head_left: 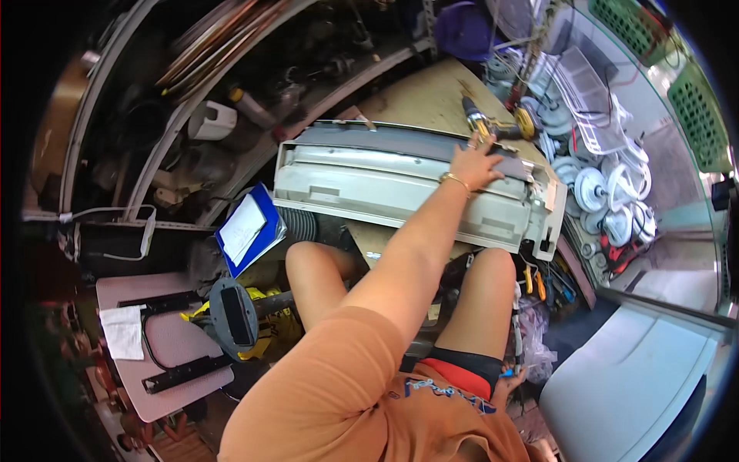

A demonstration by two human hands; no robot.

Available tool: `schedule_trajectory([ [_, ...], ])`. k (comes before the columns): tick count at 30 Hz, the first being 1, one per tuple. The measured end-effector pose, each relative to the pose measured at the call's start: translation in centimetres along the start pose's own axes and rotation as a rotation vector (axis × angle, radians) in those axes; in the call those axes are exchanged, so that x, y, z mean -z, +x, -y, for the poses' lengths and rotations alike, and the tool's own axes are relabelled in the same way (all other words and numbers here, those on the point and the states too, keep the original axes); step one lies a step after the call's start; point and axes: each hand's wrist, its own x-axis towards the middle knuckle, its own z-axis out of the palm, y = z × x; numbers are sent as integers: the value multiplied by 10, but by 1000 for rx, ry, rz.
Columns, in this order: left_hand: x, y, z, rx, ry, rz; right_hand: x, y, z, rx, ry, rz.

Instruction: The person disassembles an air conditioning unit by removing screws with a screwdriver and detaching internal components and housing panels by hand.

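Note:
My left hand (476,168) reaches forward with its fingers spread. It is over the far right part of a long, off-white plastic casing (362,189) that looks like an air conditioner's indoor unit, with a dark grey strip along its back. Just past my fingertips lies a yellow and black cordless drill (479,122); whether they touch it I cannot tell. Low beside my right thigh, my right hand (504,386) is partly hidden by clothing. Its fingers look closed around a small thing with a blue part (508,373), too small to name.
The casing rests on a tan board (419,96). White round parts (591,189) pile up at the right, near orange-handled pliers (535,283). A blue clipboard with papers (250,231) is left of my knees. A pink stool (169,362) and a pale blue panel (631,369) flank me.

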Motion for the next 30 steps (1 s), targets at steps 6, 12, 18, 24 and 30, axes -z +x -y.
schedule_trajectory([
  [6,15,-31,13,33,-129,-116,-27,-28,24,1,-287,-150],
  [12,63,-115,66,7,-247,-387,-54,-55,35,1,-516,-236],
  [18,92,-243,236,592,-225,-821,-86,-91,38,-125,-858,-284],
  [24,88,-358,381,1123,-650,-654,-120,-124,44,-308,-1225,-289],
  [30,106,-330,375,660,-109,-725,-122,-174,62,-399,-1417,-300],
])
